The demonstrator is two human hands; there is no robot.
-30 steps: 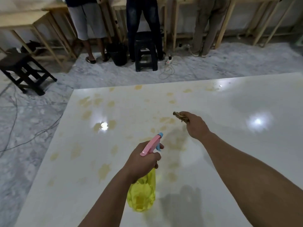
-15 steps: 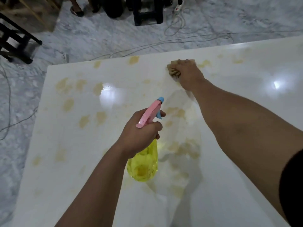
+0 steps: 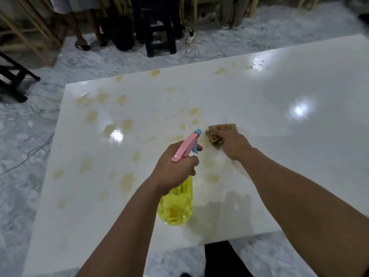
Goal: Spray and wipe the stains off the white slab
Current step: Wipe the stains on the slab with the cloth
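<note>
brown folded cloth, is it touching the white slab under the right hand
Touching. The head view shows the right hand pressing the brown folded cloth flat on the white slab, no gap visible.

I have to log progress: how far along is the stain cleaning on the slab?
Early to midway. Done: the right part of the white slab looks free of stains. In hand: the right hand presses a brown cloth on the slab near the middle, while the left hand holds the yellow spray bottle above it. Left: many yellowish stains over the left half and some along the far edge.
</note>
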